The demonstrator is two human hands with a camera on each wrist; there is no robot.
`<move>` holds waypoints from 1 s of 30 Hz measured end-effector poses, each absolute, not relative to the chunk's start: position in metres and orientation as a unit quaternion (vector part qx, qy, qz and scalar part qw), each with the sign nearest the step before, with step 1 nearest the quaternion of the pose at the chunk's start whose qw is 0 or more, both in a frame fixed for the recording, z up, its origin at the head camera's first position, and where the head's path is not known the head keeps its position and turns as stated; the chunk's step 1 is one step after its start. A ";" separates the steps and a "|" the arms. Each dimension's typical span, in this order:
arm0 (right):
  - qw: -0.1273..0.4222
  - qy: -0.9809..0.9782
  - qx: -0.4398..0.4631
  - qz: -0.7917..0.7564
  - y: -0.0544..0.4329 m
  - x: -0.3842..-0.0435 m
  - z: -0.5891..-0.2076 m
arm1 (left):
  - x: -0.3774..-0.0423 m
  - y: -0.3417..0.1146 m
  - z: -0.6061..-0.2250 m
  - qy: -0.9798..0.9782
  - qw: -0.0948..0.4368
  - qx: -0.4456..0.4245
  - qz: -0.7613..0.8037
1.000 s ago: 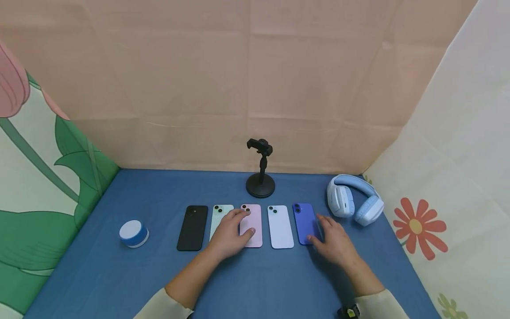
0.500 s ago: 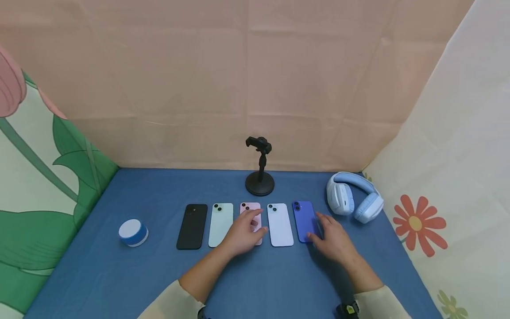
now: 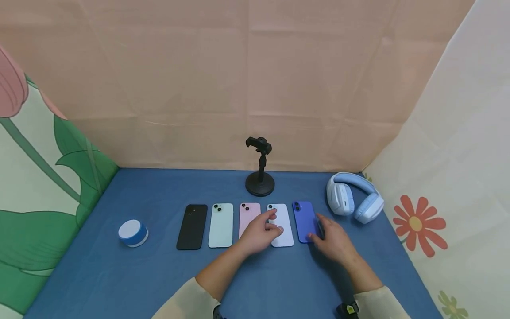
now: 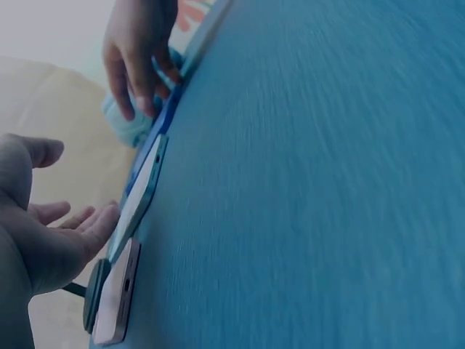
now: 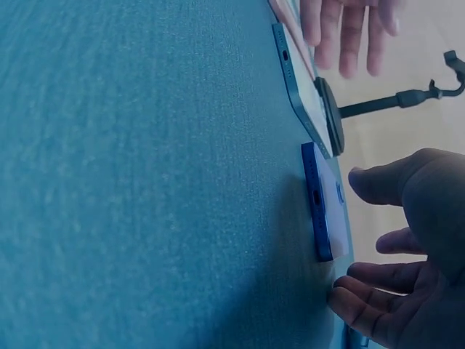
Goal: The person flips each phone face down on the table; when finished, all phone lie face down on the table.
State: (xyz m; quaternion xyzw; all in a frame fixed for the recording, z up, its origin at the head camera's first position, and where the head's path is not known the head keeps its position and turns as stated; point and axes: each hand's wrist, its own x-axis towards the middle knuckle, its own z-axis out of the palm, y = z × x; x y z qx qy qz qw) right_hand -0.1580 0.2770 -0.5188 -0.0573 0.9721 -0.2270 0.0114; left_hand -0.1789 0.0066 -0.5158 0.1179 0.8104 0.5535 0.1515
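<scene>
Purple phone [image 5: 331, 207], port [image 5: 316, 197] in right-wrist view only

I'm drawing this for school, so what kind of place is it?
Probably a little tabletop set, maybe for filming: a creased beige backdrop stands behind a blue tabletop, with five phones laid in a neat row.

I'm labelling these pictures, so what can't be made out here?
Head view: the bottom end of the pink phone, hidden by the left hand.
Head view: the black device at the right wrist, cut off by the bottom edge.
Left wrist view: part of the headphones, behind the right hand.
</scene>
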 end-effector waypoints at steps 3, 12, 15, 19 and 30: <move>0.013 0.971 -0.059 -0.232 0.278 -0.158 -0.521 | -0.178 0.013 -0.516 0.791 0.173 0.115 0.576; 0.027 0.966 -0.052 -0.250 0.278 -0.159 -0.521 | -0.181 0.031 -0.519 0.746 0.221 0.106 0.619; 0.028 0.966 -0.048 -0.254 0.277 -0.159 -0.520 | -0.182 0.036 -0.520 0.741 0.230 0.110 0.621; 0.028 0.966 -0.044 -0.255 0.276 -0.159 -0.518 | -0.184 0.043 -0.522 0.735 0.239 0.116 0.624; 0.022 0.964 -0.046 -0.260 0.275 -0.162 -0.523 | -0.186 0.057 -0.518 0.718 0.270 0.115 0.632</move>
